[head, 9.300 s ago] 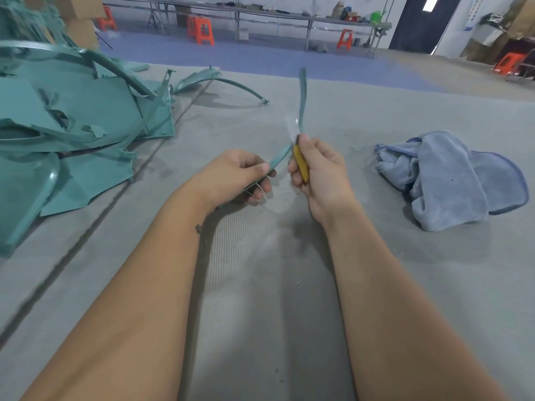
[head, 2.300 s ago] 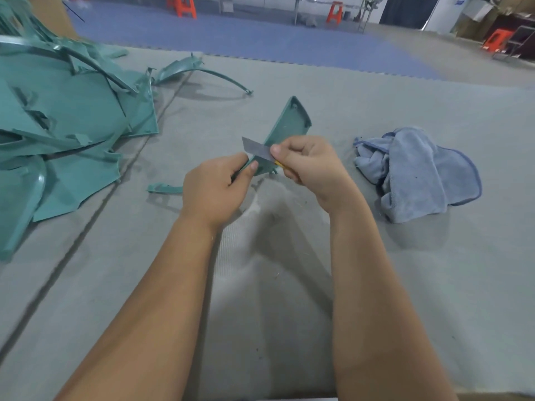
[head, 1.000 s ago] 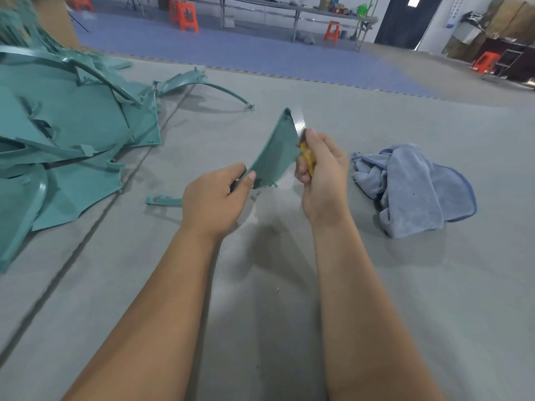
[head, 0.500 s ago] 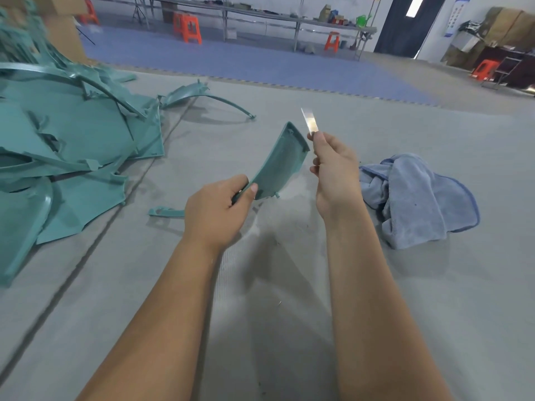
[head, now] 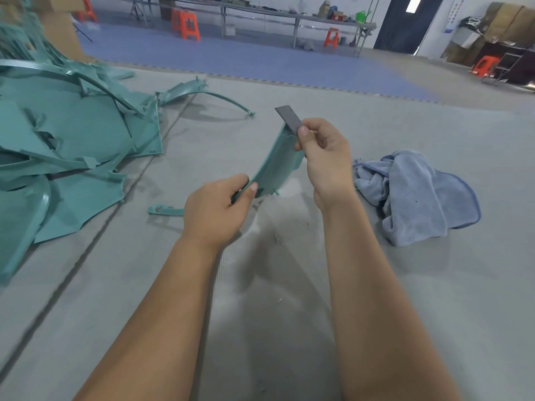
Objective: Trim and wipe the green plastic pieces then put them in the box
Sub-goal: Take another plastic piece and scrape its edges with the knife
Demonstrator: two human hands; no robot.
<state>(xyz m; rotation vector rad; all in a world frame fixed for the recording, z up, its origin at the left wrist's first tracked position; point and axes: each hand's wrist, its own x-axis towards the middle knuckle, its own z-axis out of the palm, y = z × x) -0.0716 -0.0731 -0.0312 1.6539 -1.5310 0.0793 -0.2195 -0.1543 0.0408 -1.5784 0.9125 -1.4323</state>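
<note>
A grey ribbed mat floor fills the near ground, crossed by a dark seam line running diagonally. Beyond it lies a blue foam-tile floor area. Behind the blue area stands a long metal-legged workbench against a white wall, with orange plastic stools under and beside it. Right of the workbench is a dark doorway; further right, stacked brown cardboard boxes.
</note>
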